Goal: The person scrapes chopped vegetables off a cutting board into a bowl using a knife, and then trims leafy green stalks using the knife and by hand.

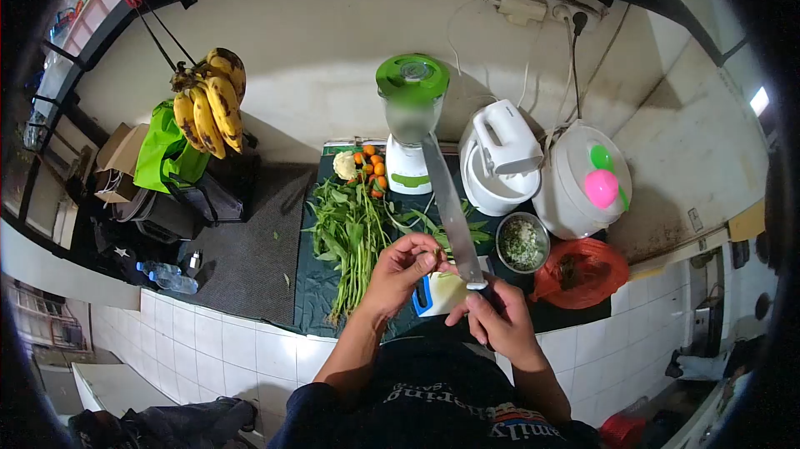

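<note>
My right hand (502,326) is wrapped around the handle of a large knife (452,209), its long blade tilted up and away from me. Close to the blade's lower end, my left hand (402,272) is closed in a pinch. Something small and dark seems to be between its fingertips, too small to name. Beneath both hands lies a pale cutting board (446,292) with a blue edge, partly hidden by them. A bundle of leafy green stalks (354,236) rests left of the board. To the right stands a metal bowl (522,242) of chopped greens and white bits.
A red plastic bag (587,272) sits right of the bowl. Behind are a blender (410,157), a white stand mixer (502,149) and a white rounded appliance (568,178). Cauliflower (344,165) and small orange fruits (377,170) lie by the greens. Bananas (213,107) hang at left.
</note>
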Available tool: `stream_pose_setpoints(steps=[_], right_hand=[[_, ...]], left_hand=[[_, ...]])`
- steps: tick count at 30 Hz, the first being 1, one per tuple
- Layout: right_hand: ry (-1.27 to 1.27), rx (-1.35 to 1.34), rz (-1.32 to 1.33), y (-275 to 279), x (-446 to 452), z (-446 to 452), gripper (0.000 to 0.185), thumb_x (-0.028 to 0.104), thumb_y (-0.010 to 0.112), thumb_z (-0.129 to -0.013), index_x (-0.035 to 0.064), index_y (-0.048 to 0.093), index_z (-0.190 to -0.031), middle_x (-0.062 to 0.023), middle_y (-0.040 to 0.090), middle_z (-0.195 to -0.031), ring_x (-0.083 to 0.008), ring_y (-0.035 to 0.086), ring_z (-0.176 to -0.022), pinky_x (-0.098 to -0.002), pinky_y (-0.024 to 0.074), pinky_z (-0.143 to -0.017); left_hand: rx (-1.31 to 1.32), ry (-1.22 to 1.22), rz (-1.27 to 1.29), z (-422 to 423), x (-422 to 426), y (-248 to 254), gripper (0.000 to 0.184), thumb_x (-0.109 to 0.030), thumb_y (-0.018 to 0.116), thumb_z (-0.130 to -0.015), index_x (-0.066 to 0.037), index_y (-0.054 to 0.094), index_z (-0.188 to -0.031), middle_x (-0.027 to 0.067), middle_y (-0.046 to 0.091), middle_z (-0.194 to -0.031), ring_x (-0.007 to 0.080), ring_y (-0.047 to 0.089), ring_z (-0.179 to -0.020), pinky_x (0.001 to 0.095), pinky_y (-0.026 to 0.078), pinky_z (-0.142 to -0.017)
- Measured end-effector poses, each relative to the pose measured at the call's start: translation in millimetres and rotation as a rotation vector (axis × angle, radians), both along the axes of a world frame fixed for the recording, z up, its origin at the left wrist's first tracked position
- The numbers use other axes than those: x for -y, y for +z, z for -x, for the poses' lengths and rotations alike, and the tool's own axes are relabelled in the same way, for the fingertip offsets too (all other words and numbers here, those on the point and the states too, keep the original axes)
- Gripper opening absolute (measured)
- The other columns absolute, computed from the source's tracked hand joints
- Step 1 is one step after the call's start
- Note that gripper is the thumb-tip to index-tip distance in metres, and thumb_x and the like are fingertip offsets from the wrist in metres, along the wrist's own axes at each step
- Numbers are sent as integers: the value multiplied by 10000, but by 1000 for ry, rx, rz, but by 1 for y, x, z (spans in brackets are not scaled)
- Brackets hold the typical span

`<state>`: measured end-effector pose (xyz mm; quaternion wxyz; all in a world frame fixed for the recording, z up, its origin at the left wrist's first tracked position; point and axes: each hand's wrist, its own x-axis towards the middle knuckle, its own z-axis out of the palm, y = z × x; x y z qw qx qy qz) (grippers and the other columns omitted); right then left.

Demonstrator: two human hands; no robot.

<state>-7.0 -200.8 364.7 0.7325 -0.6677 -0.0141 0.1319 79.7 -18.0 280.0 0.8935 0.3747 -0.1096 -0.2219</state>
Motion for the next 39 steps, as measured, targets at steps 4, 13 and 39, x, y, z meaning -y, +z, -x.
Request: stream_pose_setpoints(steps=[4, 13, 39], right_hand=[[-16, 32, -28, 6, -4, -3, 465, 298, 379, -1096, -2, 442, -1446, -163, 710, -836, -61, 450, -452, -196, 365, -451], [29, -25, -48, 14, -8, -4, 559, 400, 337, -1097, -2, 406, -1479, -145, 682, -756, -90, 473, -452, -206, 377, -446], [105, -53, -86, 23, -3, 8, 596, 409, 371, -1093, 2, 348, -1527, -109, 633, -691, -83, 454, -452, -213, 379, -459]], left_hand=[[35, 6, 43, 3, 2, 2, 195, -102, 672, -963, -18, 650, -1138, 74, 689, -992, 162, 672, -954, 320, 530, -906], [32, 95, 67, 6, 0, -1, 206, -114, 707, -943, -20, 675, -1123, 45, 687, -1003, 122, 650, -913, 278, 518, -861], [156, -74, -7, -11, -16, 1, 136, -32, 779, -851, -8, 750, -982, 65, 718, -994, 133, 667, -903, 276, 520, -838]])
